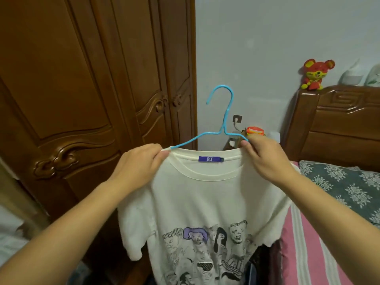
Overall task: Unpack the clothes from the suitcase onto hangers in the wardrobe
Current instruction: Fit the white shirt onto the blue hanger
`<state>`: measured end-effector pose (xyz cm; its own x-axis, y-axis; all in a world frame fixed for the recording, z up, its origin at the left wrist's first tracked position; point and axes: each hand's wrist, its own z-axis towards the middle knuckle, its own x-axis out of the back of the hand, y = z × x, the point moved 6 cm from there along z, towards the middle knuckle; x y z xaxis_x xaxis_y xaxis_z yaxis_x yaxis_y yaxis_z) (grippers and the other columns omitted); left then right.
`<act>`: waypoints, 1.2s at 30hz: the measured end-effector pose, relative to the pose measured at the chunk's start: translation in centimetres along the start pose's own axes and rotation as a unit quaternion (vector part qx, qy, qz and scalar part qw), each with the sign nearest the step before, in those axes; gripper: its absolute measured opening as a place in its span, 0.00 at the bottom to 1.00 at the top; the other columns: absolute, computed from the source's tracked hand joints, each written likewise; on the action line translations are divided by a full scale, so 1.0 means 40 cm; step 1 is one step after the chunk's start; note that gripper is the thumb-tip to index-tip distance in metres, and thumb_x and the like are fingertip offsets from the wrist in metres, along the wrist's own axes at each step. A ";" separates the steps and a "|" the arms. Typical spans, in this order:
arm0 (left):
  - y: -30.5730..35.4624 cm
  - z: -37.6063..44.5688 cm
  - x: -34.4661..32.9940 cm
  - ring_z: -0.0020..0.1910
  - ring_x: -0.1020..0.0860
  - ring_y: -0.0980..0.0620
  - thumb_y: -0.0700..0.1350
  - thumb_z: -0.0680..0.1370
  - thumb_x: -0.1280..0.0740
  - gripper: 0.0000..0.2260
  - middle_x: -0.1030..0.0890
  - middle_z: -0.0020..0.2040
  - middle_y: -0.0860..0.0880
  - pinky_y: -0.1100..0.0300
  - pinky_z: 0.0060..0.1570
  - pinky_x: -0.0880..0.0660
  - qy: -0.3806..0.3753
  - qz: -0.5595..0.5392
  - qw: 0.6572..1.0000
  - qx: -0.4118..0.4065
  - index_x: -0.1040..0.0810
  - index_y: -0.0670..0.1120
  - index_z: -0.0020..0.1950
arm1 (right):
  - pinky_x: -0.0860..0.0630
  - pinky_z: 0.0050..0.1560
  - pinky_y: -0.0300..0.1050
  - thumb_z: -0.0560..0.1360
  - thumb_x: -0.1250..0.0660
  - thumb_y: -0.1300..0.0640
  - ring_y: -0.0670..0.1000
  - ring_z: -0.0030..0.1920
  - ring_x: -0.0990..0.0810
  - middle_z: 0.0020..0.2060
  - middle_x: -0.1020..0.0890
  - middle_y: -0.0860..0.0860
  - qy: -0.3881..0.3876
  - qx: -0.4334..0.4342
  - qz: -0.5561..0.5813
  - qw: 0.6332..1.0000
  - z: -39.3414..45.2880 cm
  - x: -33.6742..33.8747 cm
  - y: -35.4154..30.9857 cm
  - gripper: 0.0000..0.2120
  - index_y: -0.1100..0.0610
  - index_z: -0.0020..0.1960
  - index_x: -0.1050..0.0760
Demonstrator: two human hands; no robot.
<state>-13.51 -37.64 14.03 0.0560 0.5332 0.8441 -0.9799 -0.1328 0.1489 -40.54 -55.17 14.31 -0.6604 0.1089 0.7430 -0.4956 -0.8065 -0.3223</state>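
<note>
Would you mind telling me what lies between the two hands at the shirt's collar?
In the head view, the white T-shirt's neckline with its purple label spans between left hand and right hand, with the blue hanger rising above it.

Two bare forearms reach in from the lower corners, no sleeves showing on either. The left hand [139, 163] and right hand [265, 159] wear no rings, gloves, watch or bracelet. The fingernails that show are short and unpainted.
</note>
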 end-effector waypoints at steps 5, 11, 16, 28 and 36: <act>0.055 0.003 0.000 0.43 0.22 0.49 0.60 0.84 0.50 0.17 0.25 0.43 0.55 0.50 0.38 0.24 0.005 0.021 0.999 -0.038 0.26 0.54 0.50 | 0.35 0.39 0.47 0.82 0.39 0.50 0.48 0.38 0.29 0.34 0.28 0.43 -0.009 0.061 0.064 0.996 0.025 -0.014 -0.062 0.11 0.45 0.40 0.30; -0.092 -0.035 0.038 0.42 0.21 0.47 0.54 0.85 0.47 0.16 0.21 0.45 0.50 0.52 0.37 0.25 0.055 0.089 0.989 0.109 0.23 0.48 0.56 | 0.37 0.33 0.48 0.81 0.48 0.40 0.57 0.37 0.22 0.33 0.23 0.49 -0.064 0.105 -0.013 0.992 0.020 -0.055 -0.033 0.18 0.51 0.41 0.32; -0.145 -0.107 0.047 0.48 0.20 0.49 0.52 0.84 0.44 0.10 0.18 0.49 0.53 0.51 0.44 0.25 0.021 -0.016 0.994 0.105 0.26 0.52 0.61 | 0.26 0.35 0.47 0.82 0.43 0.47 0.56 0.39 0.18 0.41 0.17 0.50 0.012 0.184 -0.011 0.983 -0.006 -0.102 -0.170 0.14 0.53 0.52 0.21; -0.231 -0.141 0.236 0.44 0.19 0.47 0.61 0.83 0.48 0.18 0.18 0.45 0.53 0.51 0.39 0.24 0.001 0.162 0.985 0.064 0.23 0.52 0.53 | 0.24 0.45 0.57 0.84 0.45 0.46 0.56 0.42 0.21 0.40 0.20 0.49 -0.222 0.272 0.133 0.927 0.133 -0.269 -0.584 0.09 0.48 0.51 0.29; -0.454 -0.348 0.389 0.66 0.27 0.50 0.51 0.85 0.42 0.18 0.26 0.68 0.48 0.55 0.65 0.30 0.118 0.058 0.958 0.256 0.28 0.48 0.73 | 0.21 0.44 0.56 0.78 0.50 0.40 0.58 0.41 0.19 0.38 0.17 0.47 -0.186 0.233 0.113 0.948 0.222 -0.352 -0.656 0.14 0.46 0.43 0.32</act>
<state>2.48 -15.30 17.30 -0.1506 0.6564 0.7392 -0.7514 -0.5620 0.3459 -13.23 -40.72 17.53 -0.4331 -0.2400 0.8688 -0.0040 -0.9634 -0.2681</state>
